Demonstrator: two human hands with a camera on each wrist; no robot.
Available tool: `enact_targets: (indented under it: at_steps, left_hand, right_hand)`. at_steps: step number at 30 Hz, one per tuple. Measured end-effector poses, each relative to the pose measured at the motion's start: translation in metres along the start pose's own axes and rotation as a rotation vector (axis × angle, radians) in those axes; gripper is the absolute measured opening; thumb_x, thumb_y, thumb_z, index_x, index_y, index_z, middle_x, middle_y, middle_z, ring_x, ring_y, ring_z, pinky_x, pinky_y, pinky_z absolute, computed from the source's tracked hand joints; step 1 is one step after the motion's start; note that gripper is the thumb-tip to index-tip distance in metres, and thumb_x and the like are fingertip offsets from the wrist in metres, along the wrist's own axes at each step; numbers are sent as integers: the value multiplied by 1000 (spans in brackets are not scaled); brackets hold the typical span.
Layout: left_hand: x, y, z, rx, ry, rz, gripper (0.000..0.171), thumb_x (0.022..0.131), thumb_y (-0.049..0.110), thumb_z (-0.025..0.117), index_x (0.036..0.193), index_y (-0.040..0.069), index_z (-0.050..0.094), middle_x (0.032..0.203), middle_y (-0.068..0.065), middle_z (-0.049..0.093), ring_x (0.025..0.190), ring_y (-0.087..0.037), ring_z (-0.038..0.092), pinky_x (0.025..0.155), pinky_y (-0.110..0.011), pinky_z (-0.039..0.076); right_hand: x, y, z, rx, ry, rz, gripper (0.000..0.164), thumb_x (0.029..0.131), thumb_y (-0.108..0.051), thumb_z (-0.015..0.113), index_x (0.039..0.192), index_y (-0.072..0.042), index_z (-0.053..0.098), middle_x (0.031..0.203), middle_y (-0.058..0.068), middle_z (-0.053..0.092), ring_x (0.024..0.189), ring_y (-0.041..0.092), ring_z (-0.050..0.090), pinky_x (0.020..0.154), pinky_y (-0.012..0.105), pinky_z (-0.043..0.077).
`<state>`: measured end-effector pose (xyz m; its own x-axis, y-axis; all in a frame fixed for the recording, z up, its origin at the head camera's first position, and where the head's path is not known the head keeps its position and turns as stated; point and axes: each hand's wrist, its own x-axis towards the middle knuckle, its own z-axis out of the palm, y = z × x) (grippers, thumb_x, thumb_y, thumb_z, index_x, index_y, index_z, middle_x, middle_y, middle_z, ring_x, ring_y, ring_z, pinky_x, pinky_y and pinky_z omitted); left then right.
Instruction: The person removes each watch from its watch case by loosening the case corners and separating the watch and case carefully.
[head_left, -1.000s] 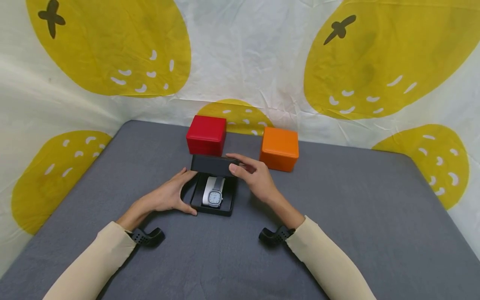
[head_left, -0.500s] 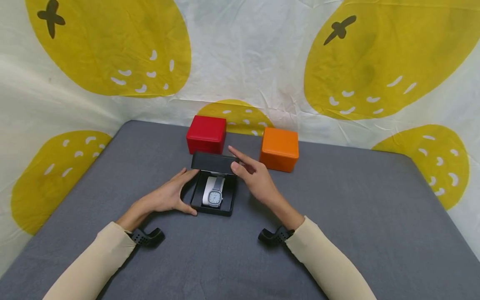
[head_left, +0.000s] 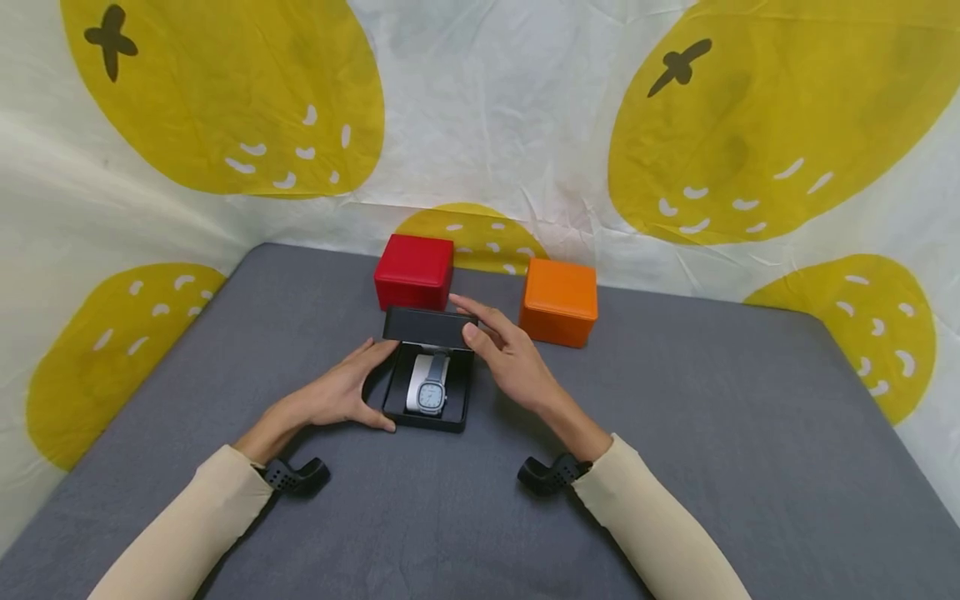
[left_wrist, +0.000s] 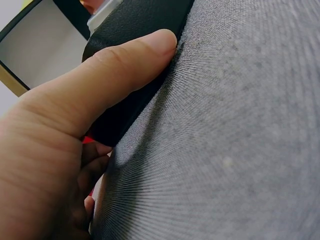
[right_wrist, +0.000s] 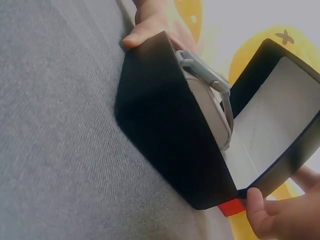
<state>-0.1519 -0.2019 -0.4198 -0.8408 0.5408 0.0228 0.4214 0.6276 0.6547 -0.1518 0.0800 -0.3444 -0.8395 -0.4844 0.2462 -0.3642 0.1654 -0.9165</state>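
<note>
A black watch box [head_left: 426,423] stands on the grey cloth with its hinged lid [head_left: 427,327] raised. Inside, a wristwatch [head_left: 431,395] with a squarish face and grey strap is wrapped round a white cushion [head_left: 416,383]. My left hand [head_left: 341,388] grips the box's left side, its thumb [left_wrist: 135,57] along the front corner and its fingers toward the back. At the lid's right end is my right hand [head_left: 517,358], holding it between thumb [right_wrist: 256,207] and fingers behind, with the index finger stretched out. The lid's pale lining [right_wrist: 280,115] shows in the right wrist view.
A red box [head_left: 414,273] sits just behind the watch box, toward the back edge. To its right is an orange box [head_left: 559,302], close behind my right hand. A white curtain [head_left: 495,100] with yellow fruit prints hangs round the table [head_left: 712,417].
The lid has tipped a little further back, and a strip of its lining now shows above the watch. My right hand shifted slightly with it. The left hand stays in place.
</note>
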Motion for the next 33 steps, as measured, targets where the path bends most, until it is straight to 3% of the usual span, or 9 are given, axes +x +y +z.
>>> enact_targets:
  at_steps: [4,9,14,20,26,31,33]
  left_hand:
    - [0,1,-1,0,-6,-6,123,59,53,87,153,9,20,155,-8,24,143,-34,8,113,-53,7]
    - [1,0,-2,5,0,13,125,60,53,86,154,11,16,156,-6,21,143,-32,9,113,-51,8]
    - [1,-1,-3,2,9,28,125,60,51,87,153,8,16,156,-8,20,143,-33,10,113,-52,8]
    - [3,-1,-2,-12,13,37,127,59,50,88,154,10,15,156,-7,20,143,-30,13,115,-47,6]
    - [1,2,-2,-3,-10,-57,125,59,53,86,152,6,18,156,-11,22,143,-37,7,111,-57,13]
    - [-1,3,-2,-12,-11,-67,125,59,50,88,153,6,17,156,-11,21,142,-38,5,110,-58,14]
    - [-2,3,-2,-12,-9,-68,125,59,49,88,153,7,17,155,-11,22,142,-38,6,110,-58,14]
  right_hand:
    - [0,-2,-2,-14,-30,-43,47,102,-20,48,148,-16,38,142,6,43,130,21,40,105,40,36]
    - [-2,3,-5,-32,-73,-141,60,99,-24,52,152,-10,25,146,13,37,130,28,39,105,52,33]
    - [-2,7,-1,-97,-59,-259,55,96,-1,53,146,2,31,144,18,36,128,29,39,100,51,40]
    - [-3,7,4,-204,-36,-366,58,92,10,52,144,-3,32,138,26,36,122,38,40,95,55,42]
    - [-2,6,5,-209,1,-329,48,93,7,52,138,1,39,137,23,39,120,34,42,95,51,44]
    - [4,34,6,-215,38,-308,50,93,5,52,140,-1,38,140,18,39,119,30,44,94,47,46]
    - [7,48,6,-241,72,-304,52,93,3,53,142,-5,38,137,14,44,104,25,51,88,39,48]
